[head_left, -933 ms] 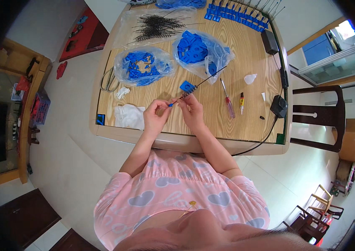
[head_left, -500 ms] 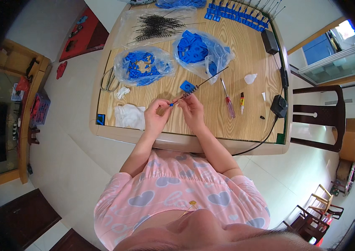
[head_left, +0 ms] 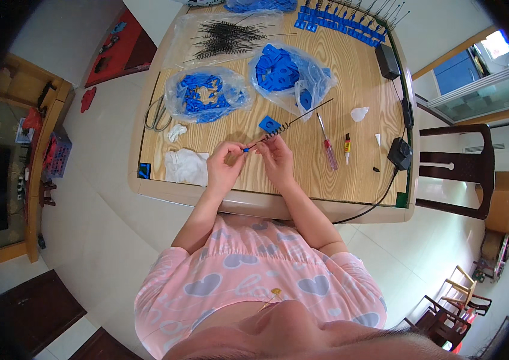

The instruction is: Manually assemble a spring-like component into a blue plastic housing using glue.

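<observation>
1. Head view: left hand [head_left: 223, 167] pinches a small blue piece [head_left: 246, 150] near the table's [head_left: 314, 190] front edge
2. Right hand [head_left: 278, 163] grips a black coiled wire [head_left: 284, 127], partly masking a blue square plate [head_left: 268, 124]
3. White cloth [head_left: 186, 167] by the front left corner; screwdriver [head_left: 330, 155], glue tube [head_left: 347, 147] toward the right edge

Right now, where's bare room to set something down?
Bare tabletop shows between the right hand and the screwdriver, and between the bag of flat blue parts and the black box. Far left is crowded: coiled black wires, bag of small blue parts.
</observation>
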### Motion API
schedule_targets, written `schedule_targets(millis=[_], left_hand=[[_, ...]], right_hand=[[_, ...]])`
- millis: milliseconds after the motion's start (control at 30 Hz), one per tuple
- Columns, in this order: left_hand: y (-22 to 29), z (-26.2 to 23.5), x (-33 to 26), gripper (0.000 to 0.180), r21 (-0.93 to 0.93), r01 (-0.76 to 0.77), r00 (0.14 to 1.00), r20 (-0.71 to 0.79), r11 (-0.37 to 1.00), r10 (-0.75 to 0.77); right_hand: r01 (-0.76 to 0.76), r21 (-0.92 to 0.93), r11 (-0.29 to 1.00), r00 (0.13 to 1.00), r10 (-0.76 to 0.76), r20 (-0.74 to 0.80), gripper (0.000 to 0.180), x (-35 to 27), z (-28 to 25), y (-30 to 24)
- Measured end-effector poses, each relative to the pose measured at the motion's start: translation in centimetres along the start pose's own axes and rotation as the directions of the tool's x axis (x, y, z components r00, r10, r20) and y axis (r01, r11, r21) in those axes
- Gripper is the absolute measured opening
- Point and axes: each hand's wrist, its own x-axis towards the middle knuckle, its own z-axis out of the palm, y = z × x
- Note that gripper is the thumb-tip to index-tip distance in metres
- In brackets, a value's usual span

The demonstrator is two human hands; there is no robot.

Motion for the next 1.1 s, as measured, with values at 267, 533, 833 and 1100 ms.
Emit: schedule_targets(millis=[267, 533, 833, 1100], left_hand=[[0.9, -0.2, 0.2, 0.017, 0.026, -0.053, 0.998, -0.016, 0.998, 0.053], [2.4, -0.1, 1.0, 0.020, 0.156, -0.108, 0.994, 0.035, 0.982, 0.104], [-0.9, -8.0, 11.8, 0.013, 0.613, -0.152, 0.988, 0.068, 0.776, 0.139], [-5.6, -11.0, 16.8, 0.016, 0.938, -0.172, 0.984, 0.151, 0.302, 0.091]], right_hand=[[0.188, -0.277, 0.942, 0.981, -0.195, 0.004, 0.008, 0.1, 0.5, -1.0], [0.169, -0.248, 0.954, 0.982, -0.186, -0.045, 0.011, 0.0, 0.8, -1.2], [0.007, -0.055, 0.998, 0.987, -0.016, -0.160, 0.010, 0.1, -0.1, -0.7], [0.055, -0.141, 0.988, 0.994, -0.068, -0.088, 0.011, 0.1, 0.2, -0.7]])
